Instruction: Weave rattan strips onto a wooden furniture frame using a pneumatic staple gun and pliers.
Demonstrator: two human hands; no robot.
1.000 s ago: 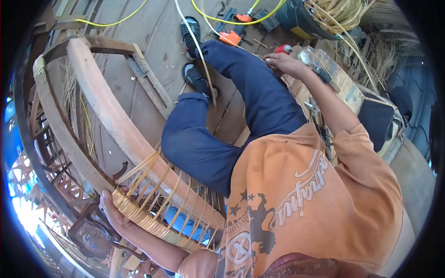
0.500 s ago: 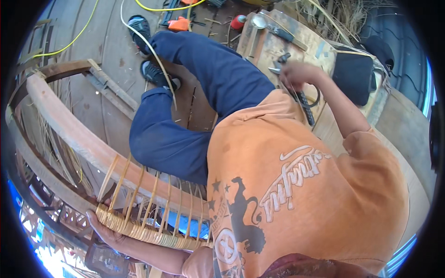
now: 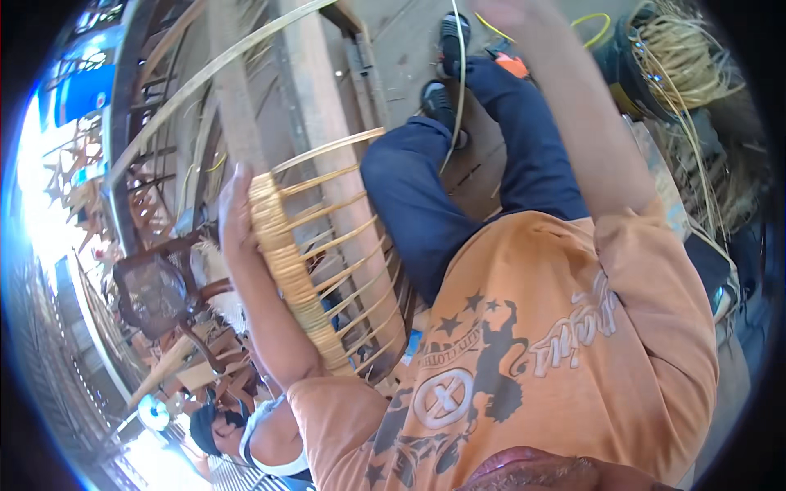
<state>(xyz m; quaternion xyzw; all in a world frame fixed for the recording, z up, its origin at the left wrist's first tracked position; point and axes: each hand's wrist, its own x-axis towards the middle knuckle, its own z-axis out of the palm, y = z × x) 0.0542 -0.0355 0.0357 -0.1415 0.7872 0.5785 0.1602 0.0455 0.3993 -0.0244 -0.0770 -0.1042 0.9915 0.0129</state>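
A curved wooden frame (image 3: 315, 106) stands at my left, crossed by several thin rattan spokes (image 3: 344, 237). Along the spokes' left ends runs a tightly wrapped rattan band (image 3: 282, 245). My left hand (image 3: 236, 209) is closed against the upper end of that band, thumb pointing up; most of its fingers are hidden. My right hand (image 3: 503, 11) is stretched far forward, blurred and cut by the upper edge, so its fingers and anything in them do not show. A long pale strip (image 3: 217, 65) slants across the upper left.
A dark bucket holding coiled rattan strands (image 3: 684, 61) is at the upper right. An orange tool (image 3: 512, 64) and a yellow cord (image 3: 602, 29) lie on the plank floor. Another person (image 3: 266, 434) is at the lower left, near a wooden chair (image 3: 155, 282).
My right hand has left the cutting tool by the work board and swung far forward. The view has turned, so the frame appears more upright; my left hand remains at the band's end.
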